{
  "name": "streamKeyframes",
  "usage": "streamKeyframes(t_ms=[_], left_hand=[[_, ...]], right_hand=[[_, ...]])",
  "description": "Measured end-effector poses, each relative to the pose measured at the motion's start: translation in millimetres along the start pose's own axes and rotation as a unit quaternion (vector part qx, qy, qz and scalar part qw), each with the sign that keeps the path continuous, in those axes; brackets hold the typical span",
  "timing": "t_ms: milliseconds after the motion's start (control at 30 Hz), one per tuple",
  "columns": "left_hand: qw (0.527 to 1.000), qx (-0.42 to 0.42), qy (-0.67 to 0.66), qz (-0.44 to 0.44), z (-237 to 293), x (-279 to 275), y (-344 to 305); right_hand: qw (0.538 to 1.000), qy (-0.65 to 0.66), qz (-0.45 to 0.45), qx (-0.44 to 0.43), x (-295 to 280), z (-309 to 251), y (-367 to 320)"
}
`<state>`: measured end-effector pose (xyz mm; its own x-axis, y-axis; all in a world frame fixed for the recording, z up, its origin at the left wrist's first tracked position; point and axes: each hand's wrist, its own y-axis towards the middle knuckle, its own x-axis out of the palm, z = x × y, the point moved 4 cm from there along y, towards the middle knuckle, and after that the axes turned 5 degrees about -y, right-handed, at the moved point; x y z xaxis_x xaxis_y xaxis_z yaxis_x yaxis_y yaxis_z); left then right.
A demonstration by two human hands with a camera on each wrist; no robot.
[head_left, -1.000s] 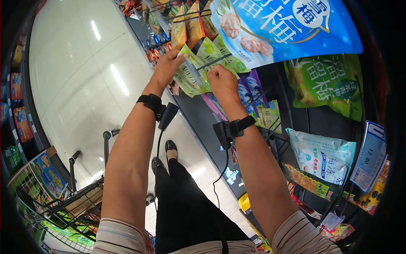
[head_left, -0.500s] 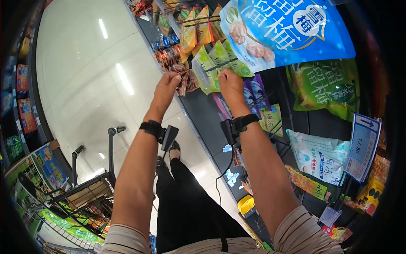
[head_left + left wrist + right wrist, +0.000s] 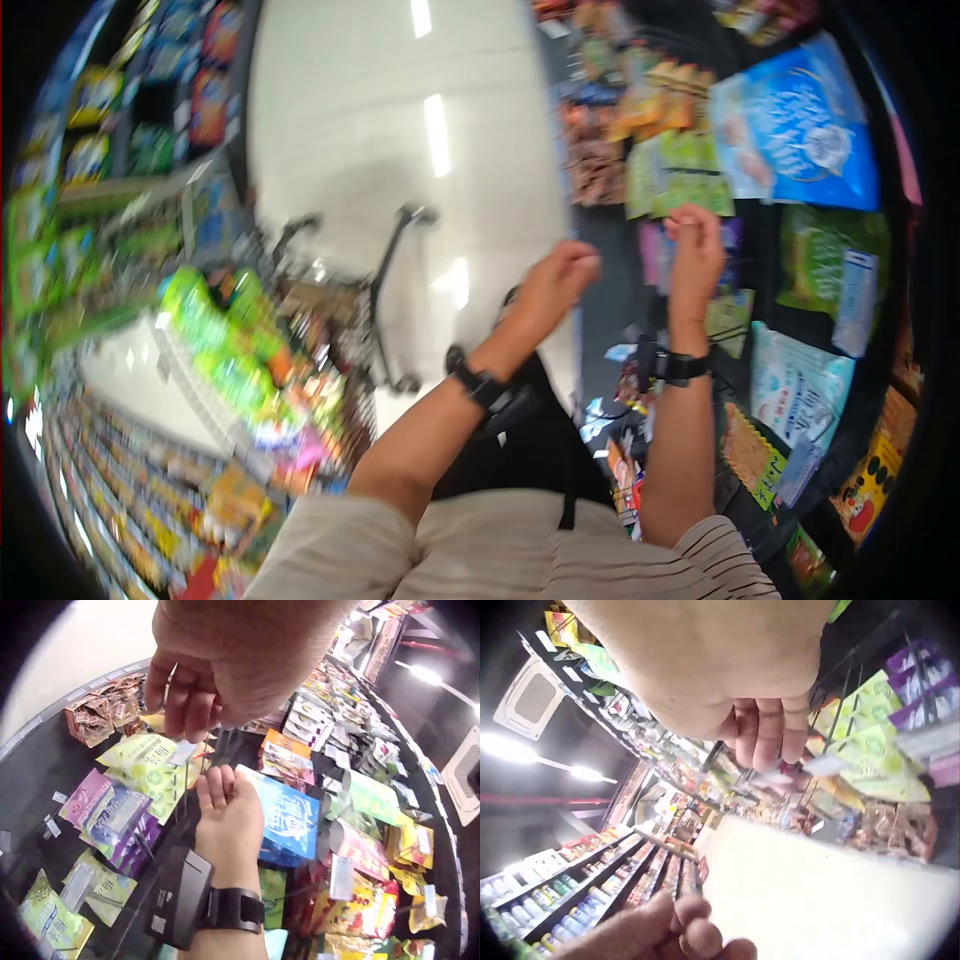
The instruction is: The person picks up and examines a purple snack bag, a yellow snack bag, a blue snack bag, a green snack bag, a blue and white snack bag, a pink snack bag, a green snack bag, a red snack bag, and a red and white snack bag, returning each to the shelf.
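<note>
My left hand (image 3: 548, 290) hangs over the shelf's front edge, fingers loosely bent, with nothing seen in it. Just below the green snack pouches (image 3: 680, 170) is my right hand (image 3: 697, 250), its fingers also loosely curled around nothing visible. In the left wrist view a ring shows on the left hand (image 3: 195, 690), and the right hand (image 3: 229, 814) is in front of a blue pouch (image 3: 289, 821). Purple pouches (image 3: 112, 817) hang beside the green ones on hooks. The head view is blurred.
A shopping cart (image 3: 370, 330) with green and other bags (image 3: 225, 350) inside stands at left on the pale aisle floor (image 3: 400, 130). Brown packets (image 3: 595, 150), a large blue pouch (image 3: 800, 130) and a white-and-teal bag (image 3: 800, 385) hang along the right shelf.
Both hands have drawn back from the green pouches, the left one toward the body. The view has swung left, showing more of the cart and aisle.
</note>
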<state>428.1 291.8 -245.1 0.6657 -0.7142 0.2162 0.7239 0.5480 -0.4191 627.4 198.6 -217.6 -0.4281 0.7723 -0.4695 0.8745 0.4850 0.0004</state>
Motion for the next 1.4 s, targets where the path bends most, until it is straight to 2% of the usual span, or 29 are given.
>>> streamKeyframes(t_ms=[33,100,167,267,367,467,500,567,600,633,767,833,933,1067,1167,1200,1300,1333,1400], left_hand=[[0.999,0.029,-0.041,-0.014,1.3,2.7,-17.8],[0.999,0.020,-0.001,-0.032,29.7,-6.9,-63.5],[0.999,0.015,0.004,-0.046,53.8,-27.3,-108.6],[0.998,0.049,-0.044,-0.003,65.4,-64.3,-175.3],[0.992,0.079,-0.057,0.074,69.2,-113.0,-253.0],[0.978,0.110,-0.075,0.160,50.5,-172.9,-334.5],[0.973,0.109,-0.039,0.199,46.9,-196.4,-362.9],[0.952,0.128,-0.012,0.277,28.6,-246.1,-411.4],[0.942,0.110,0.024,0.317,8.5,-278.7,-433.6],[0.924,0.132,0.046,0.355,-16.3,-312.9,-452.6],[0.878,0.044,0.032,0.475,-88.5,-422.2,-551.3],[0.855,-0.031,0.069,0.513,-127.7,-460.7,-593.6],[0.859,-0.133,-0.036,0.493,-180.6,-476.3,-624.0],[0.859,-0.086,-0.172,0.474,-221.1,-470.2,-604.0],[0.787,-0.072,-0.275,0.548,-241.8,-475.3,-577.5],[0.780,-0.100,-0.303,0.539,-253.2,-486.3,-571.8],[0.737,-0.065,-0.339,0.581,-249.9,-488.8,-567.9],[0.705,-0.069,-0.366,0.603,-253.8,-491.2,-566.6],[0.707,-0.017,-0.425,0.565,-266.8,-501.4,-563.1]], right_hand=[[0.998,0.053,-0.030,0.024,9.6,-20.4,-20.9],[0.984,0.023,-0.153,0.087,28.0,-34.7,-59.8],[0.968,0.026,-0.241,0.072,54.0,-40.6,-102.2],[0.927,0.051,-0.364,0.069,93.4,-37.5,-164.4],[0.898,0.032,-0.435,-0.047,122.2,-73.1,-237.5],[0.863,0.024,-0.504,0.024,135.4,-113.9,-311.0],[0.854,0.026,-0.517,0.045,137.7,-123.1,-333.4],[0.847,0.020,-0.529,0.049,137.4,-139.7,-373.5],[0.845,0.017,-0.532,0.048,135.5,-145.0,-392.0],[0.843,0.014,-0.536,0.046,133.4,-149.6,-406.3],[0.845,-0.019,-0.533,0.029,114.4,-157.8,-441.8],[0.855,-0.024,-0.517,0.028,104.0,-160.4,-444.3],[0.864,-0.016,-0.500,0.046,90.4,-154.4,-448.2],[0.868,-0.028,-0.491,0.061,73.8,-153.6,-454.4],[0.879,-0.033,-0.470,0.071,58.3,-148.1,-457.1],[0.882,-0.033,-0.463,0.079,54.4,-143.5,-458.6],[0.891,-0.027,-0.441,0.107,38.5,-123.5,-470.6],[0.891,-0.025,-0.438,0.115,34.6,-119.0,-476.3],[0.894,-0.015,-0.429,0.127,30.7,-113.1,-484.9]])
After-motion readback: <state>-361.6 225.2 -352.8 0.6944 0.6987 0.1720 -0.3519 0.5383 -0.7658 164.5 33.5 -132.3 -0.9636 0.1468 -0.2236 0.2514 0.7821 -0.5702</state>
